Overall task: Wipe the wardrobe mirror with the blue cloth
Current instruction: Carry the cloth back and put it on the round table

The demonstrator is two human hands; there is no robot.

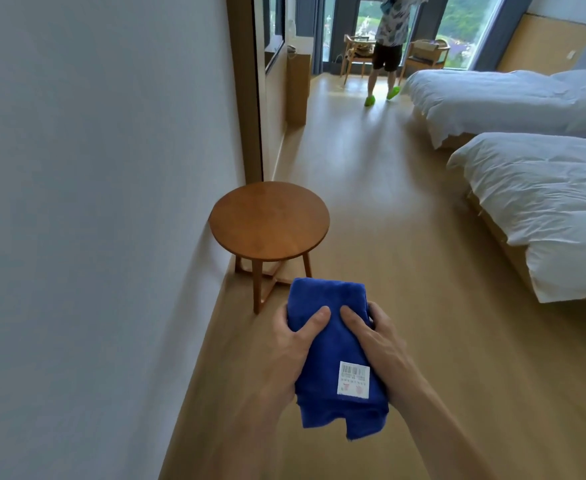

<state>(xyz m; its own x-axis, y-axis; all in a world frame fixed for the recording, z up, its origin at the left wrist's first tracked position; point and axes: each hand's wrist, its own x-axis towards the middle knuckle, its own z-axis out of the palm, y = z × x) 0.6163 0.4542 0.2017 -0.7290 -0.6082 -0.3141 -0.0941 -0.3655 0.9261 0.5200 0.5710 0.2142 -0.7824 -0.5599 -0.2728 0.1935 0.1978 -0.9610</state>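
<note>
Gripping folded blue terry cloth (pixel 336 344) from both sides: left hand (pixel 286 351) and right hand (pixel 385 344) each clamped on it, thumbs pressed on top. Held low over tan floor (pixel 406 220), near round brown wooden side table (pixel 269 220).

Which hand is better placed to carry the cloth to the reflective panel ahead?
Left, probably. Both hands grip the cloth, but the left hand is on the wall side, where the reflective panel stands ahead; the right hand would reach across.

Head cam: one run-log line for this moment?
stage: pre-wipe | blue cloth: folded, white label up | left hand: grips cloth | right hand: grips cloth | ahead: round table by wall
</note>
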